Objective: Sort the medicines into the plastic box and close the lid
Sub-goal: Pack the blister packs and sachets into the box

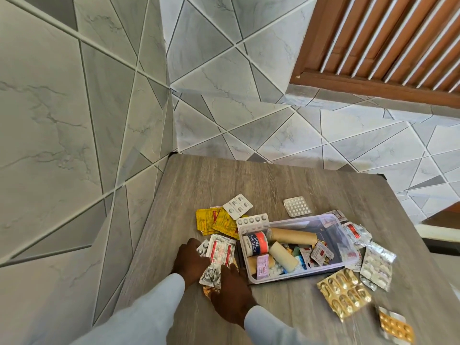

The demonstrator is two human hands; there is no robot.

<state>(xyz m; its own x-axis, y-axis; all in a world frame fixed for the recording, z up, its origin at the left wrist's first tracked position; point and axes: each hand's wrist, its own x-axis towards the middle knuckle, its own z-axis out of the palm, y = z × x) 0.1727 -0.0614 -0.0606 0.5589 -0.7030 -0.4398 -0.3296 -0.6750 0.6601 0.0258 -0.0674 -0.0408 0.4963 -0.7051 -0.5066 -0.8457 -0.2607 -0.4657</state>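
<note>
**Operator:** From the head camera, I'm looking down at a grey wood-grain table (286, 185) in a tiled corner. The clear plastic box (333, 232) sits open right of centre, with no lid that I can make out.

**Partner:** Any writing legible?

**Operator:** One roll inside the box (257, 245) reads "ADHESIVE TAPE", white letters on a dark blue band beside an orange one. Next to it lie a brown cardboard tube (292, 236), a cream roll (283, 256) and small sachets; their print is too small to read.

**Partner:** And the hands?

**Operator:** Both are just left of the box. My left hand (190, 260) lies palm-down, fingers stretched onto a red-and-white blister strip (220, 250). My right hand (234, 290) is beside it, fingers loosely together against a crumpled silver foil strip (211, 273). Whether either truly grips anything, I cannot tell.

**Partner:** What's still loose?

**Operator:** Yellow sachets (215, 222) and white blister packs (237, 206) behind the hands, a round-pill strip (297, 206) beyond the box, gold blisters (344, 293) and silver foils (377, 266) to its right.
</note>
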